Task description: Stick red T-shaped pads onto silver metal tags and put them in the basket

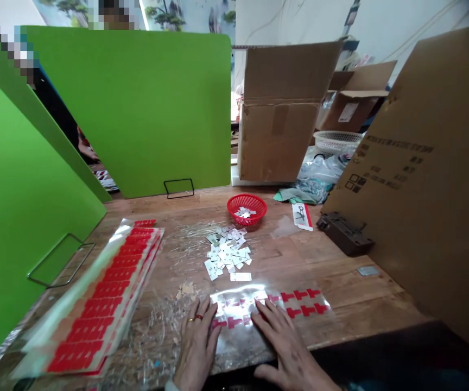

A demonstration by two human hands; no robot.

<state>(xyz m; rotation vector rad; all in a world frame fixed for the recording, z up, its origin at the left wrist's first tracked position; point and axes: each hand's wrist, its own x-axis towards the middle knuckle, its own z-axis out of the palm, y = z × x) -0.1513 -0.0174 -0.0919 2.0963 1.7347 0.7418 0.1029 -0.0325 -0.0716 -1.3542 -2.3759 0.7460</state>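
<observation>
A clear plastic sheet with red shapes (308,302) lies flat near the table's front edge. On its left edge rests my left hand (197,342), palm down, fingers spread, a ring on one finger. My right hand (281,339) lies open across the middle of the same sheet, thumb out to the side. Neither hand grips anything. Just beyond the sheet is a loose pile of small white cards (227,252), with a single card (241,277) nearest the hands. Behind the pile stands a red basket (246,209) holding several similar small pieces.
Stacked sheets with red shapes (104,298) lie at the left. Green panels (137,108) stand behind and left. A brown box (281,119), a dark metal object (346,234), a packaged card (302,216) and a tall cardboard panel (425,179) are toward the right.
</observation>
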